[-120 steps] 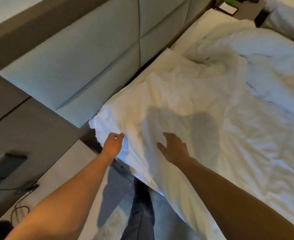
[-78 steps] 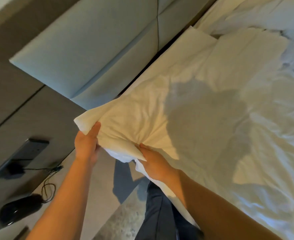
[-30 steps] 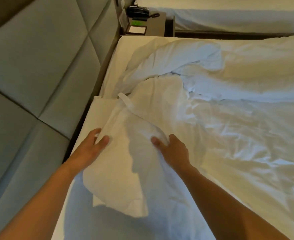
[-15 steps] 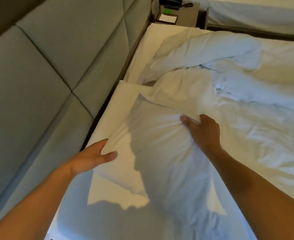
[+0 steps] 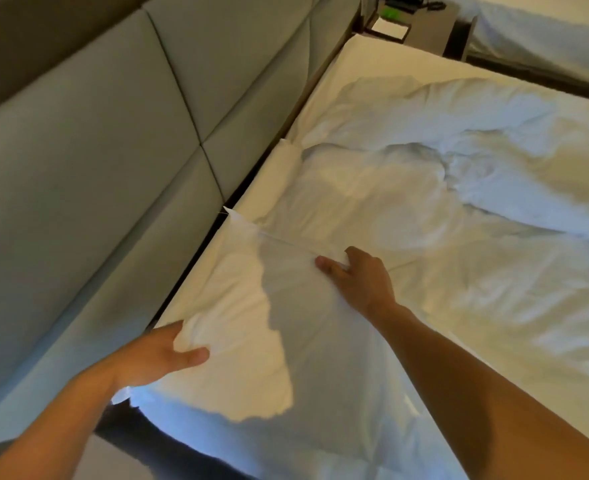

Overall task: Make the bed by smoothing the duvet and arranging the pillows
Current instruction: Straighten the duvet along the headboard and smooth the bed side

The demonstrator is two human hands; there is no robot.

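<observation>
A white pillow (image 5: 261, 323) lies flat at the head of the bed, close to the grey padded headboard (image 5: 119, 161). My left hand (image 5: 154, 358) grips the pillow's near left corner, thumb on top. My right hand (image 5: 358, 278) holds the pillow's far edge, fingers curled over it. Beyond the pillow the white duvet (image 5: 459, 209) lies rumpled in folds across the mattress. A second pillow (image 5: 279, 174) shows partly under the duvet by the headboard.
A nightstand (image 5: 421, 22) with a phone and a green-lit item stands past the bed's far corner. Another white bed (image 5: 545, 29) lies beyond it. A dark gap runs between headboard and mattress.
The pillow has been laid down flat and pushed toward the headboard. My right hand has shifted along its far edge; my left stays on the near corner. The view has tilted.
</observation>
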